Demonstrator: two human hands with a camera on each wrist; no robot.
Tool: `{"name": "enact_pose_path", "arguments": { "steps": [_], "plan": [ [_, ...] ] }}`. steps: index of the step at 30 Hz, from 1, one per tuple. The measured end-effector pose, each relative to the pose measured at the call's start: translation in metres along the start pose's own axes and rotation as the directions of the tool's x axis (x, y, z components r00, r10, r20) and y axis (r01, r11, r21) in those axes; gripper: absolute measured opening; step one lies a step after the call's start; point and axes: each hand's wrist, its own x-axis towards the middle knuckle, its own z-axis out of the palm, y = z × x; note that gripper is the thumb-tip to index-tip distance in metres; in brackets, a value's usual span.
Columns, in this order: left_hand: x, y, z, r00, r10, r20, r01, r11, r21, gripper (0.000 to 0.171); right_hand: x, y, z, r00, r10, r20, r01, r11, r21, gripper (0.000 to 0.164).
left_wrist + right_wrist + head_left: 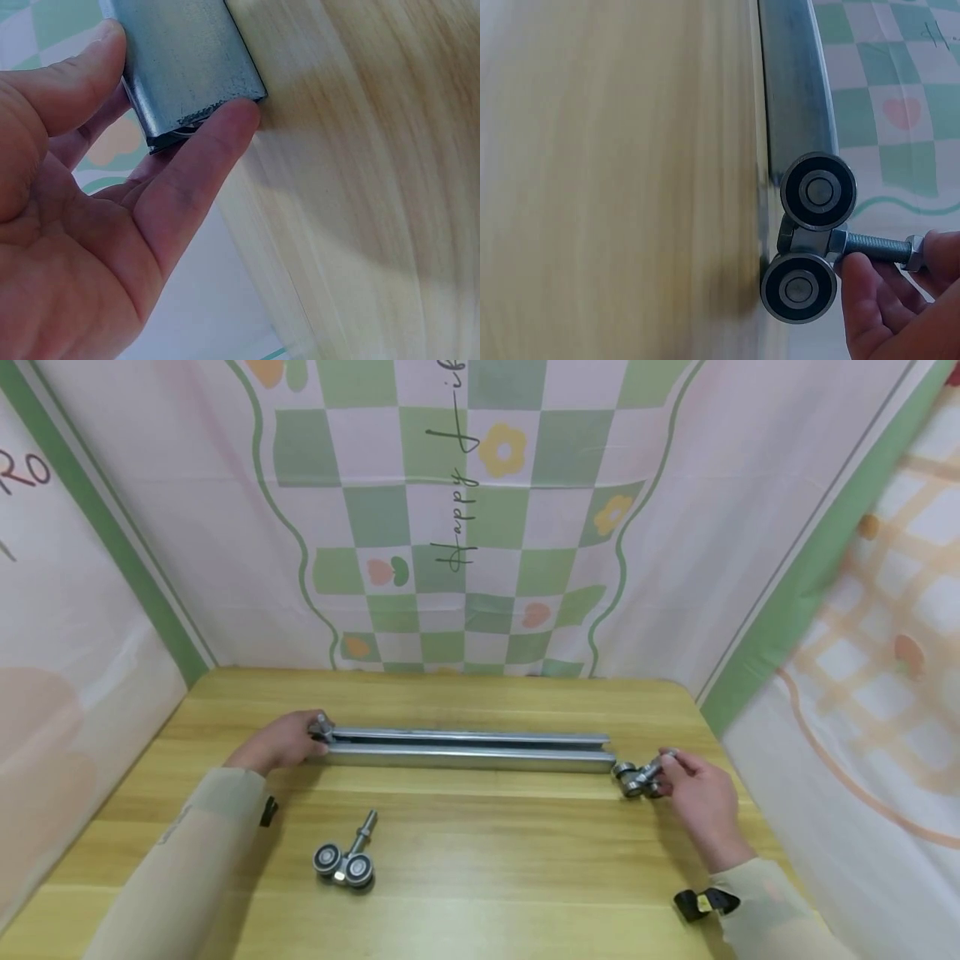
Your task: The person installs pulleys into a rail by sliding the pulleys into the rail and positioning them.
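Note:
A silver C-shaped metal track point(480, 758) lies across the table, its slot facing up. At its left end my left hand point(287, 740) holds it, thumb point(105, 56) on the side and index finger laid across the end. A bolt point(322, 724) stands up from the slot there, beside the fingers. My right hand point(707, 806) pinches the threaded bolt point(881, 247) of a roller trolley point(636, 779) between thumb and fingers. Its dark-ringed wheels point(819, 191) are right at the track's right end, with the bolt tilted upward.
Another roller trolley point(343, 867) lies on the wooden table point(480, 893) in front of the track, bolt pointing away. Printed cloth point(502, 527) hangs behind the table and at both sides. Black straps point(705, 903) are at the wrists.

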Motion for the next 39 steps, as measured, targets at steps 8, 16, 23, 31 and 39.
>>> {"name": "enact_pose_path", "arguments": {
  "steps": [8, 16, 23, 31, 39],
  "plan": [
    [0.000, -0.001, 0.001, 1.000, 0.010, -0.002, -0.010, 1.000, -0.003, 0.024, 0.004, 0.006, -0.011, 0.994, -0.111, 0.018, 0.112, 0.983, -0.149, 0.045],
    [0.003, -0.003, 0.002, 1.000, 0.021, -0.006, -0.021, 1.000, 0.015, 0.025, 0.018, 0.015, -0.023, 0.982, -0.156, 0.106, 0.177, 0.957, -0.230, 0.050],
    [0.001, -0.001, 0.001, 1.000, 0.006, -0.012, -0.005, 1.000, 0.006, 0.027, 0.035, 0.014, -0.025, 0.991, -0.106, 0.082, 0.123, 0.961, -0.246, 0.050],
    [0.004, -0.002, 0.002, 1.000, -0.006, -0.007, 0.006, 1.000, 0.007, 0.029, 0.045, 0.009, -0.021, 0.995, -0.088, 0.051, 0.097, 0.968, -0.230, 0.045],
    [0.004, -0.003, 0.002, 1.000, -0.003, -0.004, 0.003, 1.000, 0.008, 0.029, 0.051, 0.007, -0.009, 0.998, -0.010, 0.058, 0.010, 1.000, -0.004, 0.046]
  ]
}}
